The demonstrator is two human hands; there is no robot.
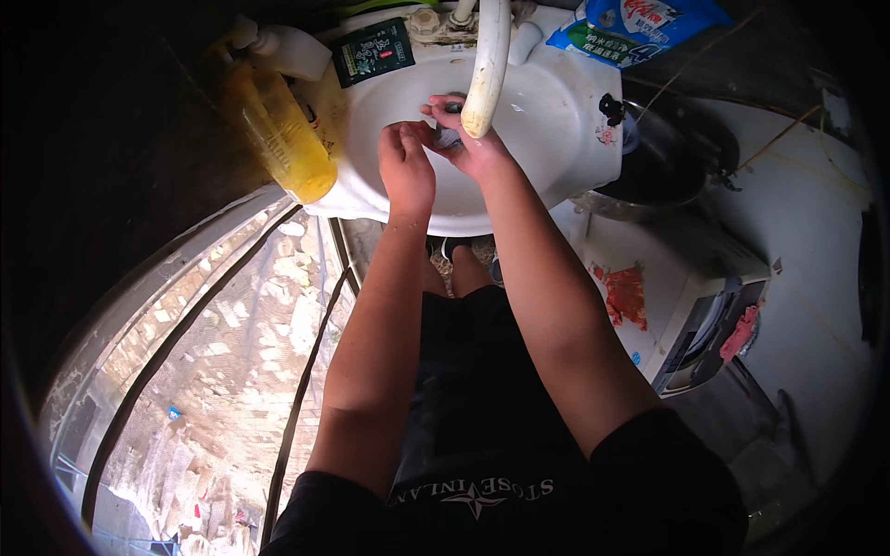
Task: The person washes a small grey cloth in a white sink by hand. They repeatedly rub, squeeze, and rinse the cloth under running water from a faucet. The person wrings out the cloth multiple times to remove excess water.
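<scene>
Both hands are over a white ceramic washbasin (546, 142). My right hand (478, 154) is under the mouth of a white curved spout (489, 66), palm turned inward and fingers apart. Close beside it, my left hand (409, 169) has bent fingers that reach towards the right palm and seem to touch it. A shiny grey patch shows between the hands; whether it is water or a small object cannot be told. Small drops sit on the left wrist. The spout's end covers part of the right hand, and the left fingertips are partly hidden.
A yellow pump bottle (295, 142) and a white pump bottle (295, 52) stand left of the basin. A dark green sachet (373, 52) and a blue printed packet (626, 31) lie on its back rim. On the right are a large metal pan (650, 167) and a front-loading washing machine (709, 333).
</scene>
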